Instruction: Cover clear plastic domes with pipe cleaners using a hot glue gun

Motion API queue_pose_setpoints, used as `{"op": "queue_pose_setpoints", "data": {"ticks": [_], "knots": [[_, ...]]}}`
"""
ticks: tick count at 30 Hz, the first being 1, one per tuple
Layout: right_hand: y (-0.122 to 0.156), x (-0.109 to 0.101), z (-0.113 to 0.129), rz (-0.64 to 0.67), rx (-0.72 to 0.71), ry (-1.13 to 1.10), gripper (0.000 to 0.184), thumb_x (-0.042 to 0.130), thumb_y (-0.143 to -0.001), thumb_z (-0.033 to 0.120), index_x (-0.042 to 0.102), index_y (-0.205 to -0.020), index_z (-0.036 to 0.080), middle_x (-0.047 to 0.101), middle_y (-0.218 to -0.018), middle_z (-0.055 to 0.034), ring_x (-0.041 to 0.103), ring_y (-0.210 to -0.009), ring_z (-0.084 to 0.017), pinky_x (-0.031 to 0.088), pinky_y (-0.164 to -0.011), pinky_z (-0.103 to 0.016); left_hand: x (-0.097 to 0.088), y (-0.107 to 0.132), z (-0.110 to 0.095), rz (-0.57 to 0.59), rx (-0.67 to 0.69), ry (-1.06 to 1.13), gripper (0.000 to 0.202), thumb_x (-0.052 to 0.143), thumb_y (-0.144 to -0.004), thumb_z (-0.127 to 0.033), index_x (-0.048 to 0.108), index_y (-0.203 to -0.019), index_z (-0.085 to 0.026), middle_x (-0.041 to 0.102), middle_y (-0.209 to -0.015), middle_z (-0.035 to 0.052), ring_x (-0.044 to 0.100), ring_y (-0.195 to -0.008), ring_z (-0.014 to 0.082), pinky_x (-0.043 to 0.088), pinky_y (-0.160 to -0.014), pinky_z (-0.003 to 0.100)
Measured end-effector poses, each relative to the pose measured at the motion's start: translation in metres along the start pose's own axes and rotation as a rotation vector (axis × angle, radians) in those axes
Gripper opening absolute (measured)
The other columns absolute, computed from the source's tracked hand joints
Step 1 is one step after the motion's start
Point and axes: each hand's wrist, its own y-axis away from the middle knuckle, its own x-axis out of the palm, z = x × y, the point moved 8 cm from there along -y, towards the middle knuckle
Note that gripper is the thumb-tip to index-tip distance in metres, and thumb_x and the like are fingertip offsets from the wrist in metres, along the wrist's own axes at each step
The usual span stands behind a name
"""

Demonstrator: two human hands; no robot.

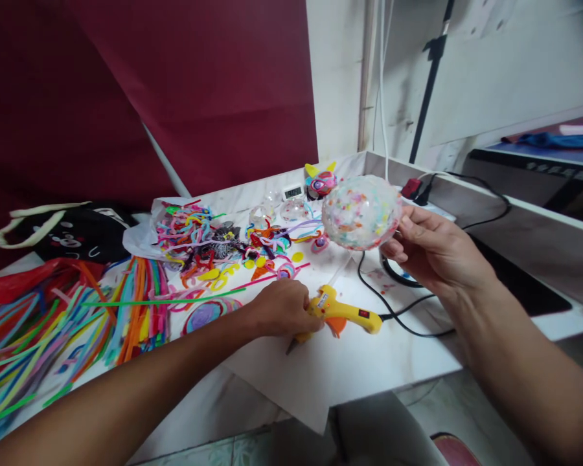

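Observation:
My right hand [425, 249] holds a clear ball [361, 211] filled with coloured confetti bits, lifted above the white table [369, 369]. My left hand [282, 309] is closed around the front of a yellow glue gun [342, 312] that lies on the table; its black cord [393, 310] runs off to the right. Just behind my left hand lie cut pipe-cleaner shapes and a purple spiral disc [205, 314].
A big fan of coloured pipe cleaners [53, 323] covers the left of the table. A pile of bent pieces [199, 236], clear half-domes [291, 210], a small digital timer [292, 191] and a horned decorated ball [320, 181] sit at the back. A black bag [72, 233] lies far left.

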Motion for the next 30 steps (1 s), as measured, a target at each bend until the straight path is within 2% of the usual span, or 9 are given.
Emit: {"op": "queue_pose_setpoints", "data": {"ticks": [5, 12, 17, 20, 24, 27, 30], "knots": [[0.0, -0.002, 0.002, -0.004, -0.007, -0.057, 0.027, 0.076, -0.074, 0.04, 0.055, -0.075, 0.023, 0.044, -0.065, 0.003, 0.04, -0.053, -0.011, 0.026, -0.049, -0.027, 0.001, -0.006, 0.007, 0.078, -0.033, 0.056, 0.028, 0.061, -0.064, -0.046, 0.067, -0.07, -0.019, 0.066, -0.067, 0.0007, 0.058, -0.062, 0.0158, 0.035, -0.049, 0.025], [0.0, -0.001, 0.001, -0.007, -0.002, -0.096, 0.025, 0.077, -0.074, 0.037, 0.056, -0.074, 0.022, 0.041, -0.065, 0.0039, 0.04, -0.053, -0.01, 0.028, -0.049, -0.026, -0.001, -0.007, 0.009, 0.147, -0.047, 0.104, 0.026, 0.061, -0.061, -0.043, 0.065, -0.073, -0.02, 0.064, -0.069, 0.0006, 0.056, -0.065, 0.0169, 0.035, -0.052, 0.026], [-0.001, -0.001, -0.004, -0.005, 0.014, -0.095, 0.026, 0.078, -0.073, 0.037, 0.057, -0.073, 0.021, 0.043, -0.062, 0.0041, 0.041, -0.051, -0.01, 0.029, -0.048, -0.025, -0.015, -0.011, 0.007, 0.16, 0.022, 0.257, 0.03, 0.055, -0.068, -0.044, 0.071, -0.077, -0.02, 0.07, -0.082, 0.0022, 0.06, -0.079, 0.0203, 0.042, -0.064, 0.028], [-0.001, -0.001, -0.006, 0.01, 0.01, -0.13, 0.026, 0.08, -0.072, 0.035, 0.059, -0.075, 0.019, 0.046, -0.06, 0.0043, 0.042, -0.05, -0.009, 0.029, -0.047, -0.023, -0.027, -0.014, 0.011, 0.098, 0.044, 0.353, 0.029, 0.053, -0.071, -0.042, 0.069, -0.072, -0.018, 0.069, -0.079, 0.004, 0.061, -0.078, 0.021, 0.044, -0.07, 0.03], [0.0, 0.001, -0.012, 0.039, 0.037, -0.154, 0.023, 0.079, -0.074, 0.031, 0.06, -0.075, 0.018, 0.05, -0.059, 0.004, 0.044, -0.05, -0.008, 0.03, -0.047, -0.021, -0.044, -0.011, 0.018, -0.073, 0.071, 0.497, 0.03, 0.05, -0.078, -0.041, 0.067, -0.075, -0.017, 0.067, -0.078, 0.0054, 0.061, -0.076, 0.0196, 0.046, -0.072, 0.031], [0.002, 0.009, -0.018, 0.081, 0.089, -0.161, 0.023, 0.079, -0.075, 0.032, 0.061, -0.078, 0.018, 0.053, -0.058, 0.0027, 0.044, -0.049, -0.008, 0.03, -0.047, -0.021, -0.055, -0.003, 0.025, -0.248, 0.075, 0.842, 0.035, 0.053, -0.082, -0.048, 0.065, -0.082, -0.015, 0.066, -0.079, 0.0067, 0.061, -0.07, 0.0178, 0.047, -0.063, 0.029], [0.005, 0.023, -0.025, 0.131, 0.163, -0.195, 0.024, 0.08, -0.074, 0.032, 0.062, -0.078, 0.018, 0.055, -0.058, 0.0019, 0.044, -0.049, -0.008, 0.029, -0.047, -0.021, -0.051, 0.004, 0.036, -0.372, 0.022, 1.284, 0.045, 0.059, -0.081, -0.055, 0.063, -0.1, -0.015, 0.067, -0.086, 0.0076, 0.064, -0.073, 0.0184, 0.047, -0.059, 0.026]]}}
